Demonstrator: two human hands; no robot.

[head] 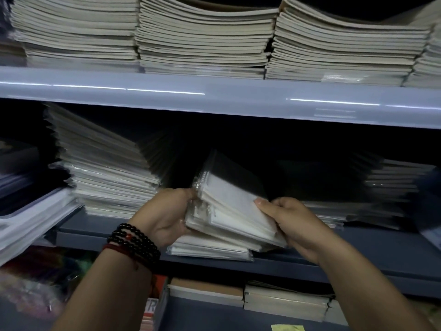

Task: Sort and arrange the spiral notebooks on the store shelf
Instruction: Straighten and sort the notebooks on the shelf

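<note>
A bundle of plastic-wrapped spiral notebooks point(229, 211) with white page edges is tilted up at the front of the middle shelf point(358, 249). My left hand point(167, 216) grips its left, spiral side, with dark bead bracelets on the wrist. My right hand point(288, 218) holds its right edge, thumb on top. Under the bundle a few more wrapped notebooks point(210, 250) lie flat on the shelf. The bundle's far part fades into the dark shelf interior.
A tall leaning stack point(102, 170) stands just left of my hands and a darker stack point(391, 187) at the right. The upper shelf point(214, 96) carries three thick stacks point(205, 37). Below, more notebooks point(284, 299) sit on a lower shelf, and white packs point(31, 218) jut out left.
</note>
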